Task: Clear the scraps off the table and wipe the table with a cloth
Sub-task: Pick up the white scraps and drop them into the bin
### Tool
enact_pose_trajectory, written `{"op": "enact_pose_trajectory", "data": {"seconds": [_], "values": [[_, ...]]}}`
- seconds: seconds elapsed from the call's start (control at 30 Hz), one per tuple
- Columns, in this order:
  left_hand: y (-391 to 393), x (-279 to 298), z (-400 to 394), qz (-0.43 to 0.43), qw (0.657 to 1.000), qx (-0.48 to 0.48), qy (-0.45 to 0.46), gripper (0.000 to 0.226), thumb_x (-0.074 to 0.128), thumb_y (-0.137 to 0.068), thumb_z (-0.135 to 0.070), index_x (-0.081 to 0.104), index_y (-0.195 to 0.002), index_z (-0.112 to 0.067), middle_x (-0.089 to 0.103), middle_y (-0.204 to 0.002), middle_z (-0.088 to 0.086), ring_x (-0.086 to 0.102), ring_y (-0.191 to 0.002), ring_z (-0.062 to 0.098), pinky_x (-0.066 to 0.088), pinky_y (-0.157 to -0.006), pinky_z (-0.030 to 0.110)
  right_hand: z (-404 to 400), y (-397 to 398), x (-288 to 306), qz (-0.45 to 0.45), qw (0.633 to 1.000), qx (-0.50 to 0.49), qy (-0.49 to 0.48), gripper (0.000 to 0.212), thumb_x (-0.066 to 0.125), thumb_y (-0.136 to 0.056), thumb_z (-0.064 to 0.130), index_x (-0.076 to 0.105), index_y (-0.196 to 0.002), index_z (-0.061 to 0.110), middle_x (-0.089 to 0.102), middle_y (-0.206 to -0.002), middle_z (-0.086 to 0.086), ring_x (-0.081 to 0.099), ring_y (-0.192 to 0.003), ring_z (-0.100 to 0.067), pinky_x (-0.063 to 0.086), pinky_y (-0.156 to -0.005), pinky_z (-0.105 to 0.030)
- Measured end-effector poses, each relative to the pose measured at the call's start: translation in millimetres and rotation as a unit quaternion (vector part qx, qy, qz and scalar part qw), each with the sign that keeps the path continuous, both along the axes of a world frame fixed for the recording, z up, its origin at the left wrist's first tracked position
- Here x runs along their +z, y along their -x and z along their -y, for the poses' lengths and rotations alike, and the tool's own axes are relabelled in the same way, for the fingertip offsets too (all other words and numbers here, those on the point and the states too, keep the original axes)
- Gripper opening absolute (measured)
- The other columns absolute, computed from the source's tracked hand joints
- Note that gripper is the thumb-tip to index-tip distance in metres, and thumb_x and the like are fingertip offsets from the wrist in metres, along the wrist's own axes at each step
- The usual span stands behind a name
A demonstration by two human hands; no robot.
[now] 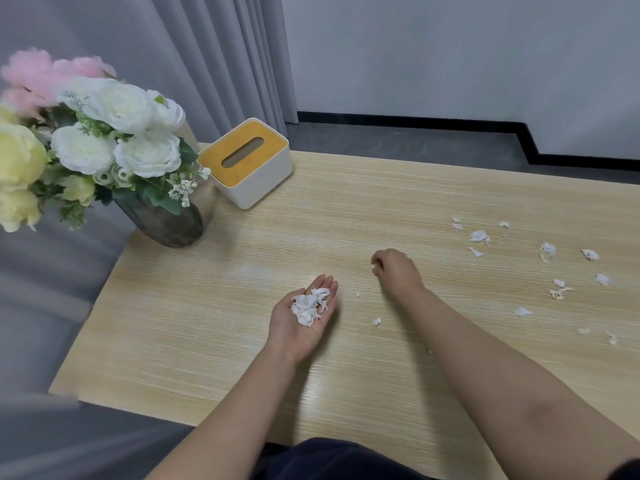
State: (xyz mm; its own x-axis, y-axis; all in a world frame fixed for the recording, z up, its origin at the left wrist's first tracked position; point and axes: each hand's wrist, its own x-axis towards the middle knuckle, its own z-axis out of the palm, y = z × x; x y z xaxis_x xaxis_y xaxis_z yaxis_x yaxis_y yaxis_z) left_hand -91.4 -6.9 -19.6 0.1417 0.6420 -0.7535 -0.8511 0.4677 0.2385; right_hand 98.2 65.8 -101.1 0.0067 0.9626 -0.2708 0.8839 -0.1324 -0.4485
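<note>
My left hand [302, 320] lies palm up above the wooden table [194, 306], fingers straight, carrying a small heap of white paper scraps [309, 306]. To its right, my right hand [394, 270] is turned knuckles up with its fingers curled, pinching a small white scrap [374, 268] at the fingertips. Several more white scraps [549, 249] lie scattered over the right part of the table. Two small bits [376, 321] lie between my forearms. No cloth is in view.
A glass vase of white, yellow and pink flowers [104, 147] stands at the table's far left corner. Beside it sits a white tissue box with a yellow lid [246, 168]. Grey curtains hang at the left; dark floor lies beyond the far edge.
</note>
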Motion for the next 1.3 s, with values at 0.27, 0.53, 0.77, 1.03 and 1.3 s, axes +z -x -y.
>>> {"op": "enact_pose_trajectory", "data": {"seconds": [0.27, 0.53, 0.77, 1.03, 1.3], "values": [[7, -3, 1, 0.003, 1.0, 0.005, -0.007, 0.023, 0.035, -0.092, -0.006, 0.057, -0.097, 0.001, 0.069, -0.093, 0.017, 0.065, -0.093, 0.029, 0.047, -0.096, 0.038, 7, 5, -1, 0.005, 1.0, 0.019, -0.022, 0.014, 0.049, -0.089, 0.002, 0.062, -0.089, 0.007, 0.054, -0.098, -0.008, 0.05, -0.095, -0.023, 0.049, -0.074, -0.037], [6, 0, 9, 0.018, 1.0, -0.001, -0.015, 0.023, 0.035, -0.092, -0.004, 0.057, -0.097, 0.003, 0.071, -0.088, 0.018, 0.066, -0.091, 0.03, 0.053, -0.082, 0.037, 33, 19, 3, -0.069, 0.995, 0.072, 0.012, 0.011, 0.054, -0.089, 0.01, 0.062, -0.097, 0.01, 0.065, -0.094, -0.008, 0.057, -0.088, -0.023, 0.04, -0.072, -0.029], [6, 2, 14, 0.012, 1.0, -0.006, -0.019, 0.024, 0.035, -0.092, -0.004, 0.057, -0.096, 0.003, 0.071, -0.086, 0.018, 0.066, -0.09, 0.029, 0.051, -0.086, 0.036, 43, 25, -5, -0.006, 0.996, 0.089, 0.008, 0.015, 0.055, -0.09, 0.013, 0.063, -0.102, 0.009, 0.063, -0.103, -0.008, 0.056, -0.1, -0.025, 0.043, -0.08, -0.032], [8, 0, 24, 0.001, 1.0, -0.008, -0.02, 0.024, 0.035, -0.093, -0.005, 0.056, -0.099, 0.003, 0.069, -0.091, 0.017, 0.065, -0.092, 0.029, 0.05, -0.089, 0.037, 57, 10, 4, -0.074, 0.997, 0.008, -0.017, 0.007, 0.059, -0.087, 0.011, 0.066, -0.087, 0.011, 0.056, -0.088, -0.001, 0.055, -0.088, -0.019, 0.039, -0.074, -0.027], [-5, -9, 35, 0.02, 0.999, -0.032, -0.005, 0.027, 0.037, -0.087, -0.005, 0.06, -0.098, 0.005, 0.07, -0.091, 0.02, 0.065, -0.092, 0.031, 0.053, -0.086, 0.04, 86, 21, 62, -0.216, 0.972, -0.023, -0.089, 0.004, 0.065, -0.085, 0.014, 0.067, -0.087, 0.017, 0.064, -0.084, 0.006, 0.057, -0.079, -0.009, 0.041, -0.072, -0.017]]}}
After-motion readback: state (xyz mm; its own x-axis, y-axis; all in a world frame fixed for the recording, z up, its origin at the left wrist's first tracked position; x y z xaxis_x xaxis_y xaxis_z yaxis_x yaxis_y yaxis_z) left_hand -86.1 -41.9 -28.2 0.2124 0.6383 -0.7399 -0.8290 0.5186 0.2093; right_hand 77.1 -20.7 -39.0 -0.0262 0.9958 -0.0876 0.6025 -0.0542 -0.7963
